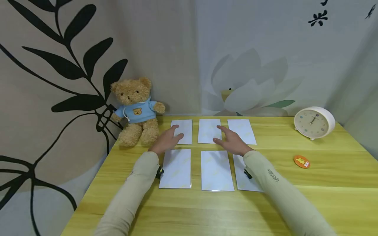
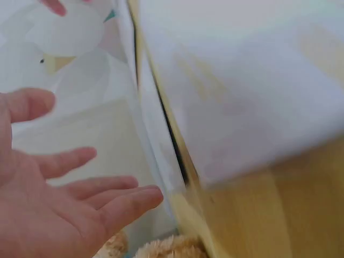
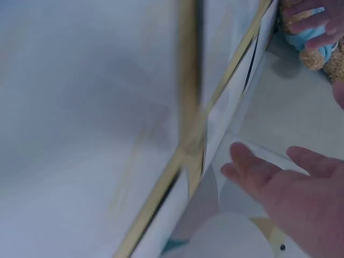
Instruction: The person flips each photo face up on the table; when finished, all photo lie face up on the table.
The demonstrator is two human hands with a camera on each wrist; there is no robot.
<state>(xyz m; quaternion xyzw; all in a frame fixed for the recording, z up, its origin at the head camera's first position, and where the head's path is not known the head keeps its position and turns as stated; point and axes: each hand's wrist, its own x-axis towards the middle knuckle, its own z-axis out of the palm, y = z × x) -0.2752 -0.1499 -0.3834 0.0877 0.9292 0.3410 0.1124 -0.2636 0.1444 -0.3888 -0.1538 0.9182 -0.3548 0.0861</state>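
Observation:
White rectangular sheets with faint yellowish marks lie in two rows of three. My left hand [image 1: 167,140] reaches over the back left sheet [image 1: 186,131], fingers loosely extended and holding nothing. Over the back middle sheet [image 1: 207,132] extends my right hand [image 1: 233,143], also with nothing in it; the back right sheet [image 1: 243,129] is beside it. Spread fingers show on the left hand [image 2: 59,209] in the left wrist view, and relaxed ones on the right hand [image 3: 295,199] in the right wrist view. My right sleeve partly covers the front right sheet [image 1: 245,182].
The front left sheet [image 1: 177,170] and front middle sheet [image 1: 217,173] lie nearer me. A teddy bear [image 1: 137,111] in a blue top sits at the back left of the wooden table [image 1: 183,213]. At right are a white clock [image 1: 314,123] and an orange disc [image 1: 302,161].

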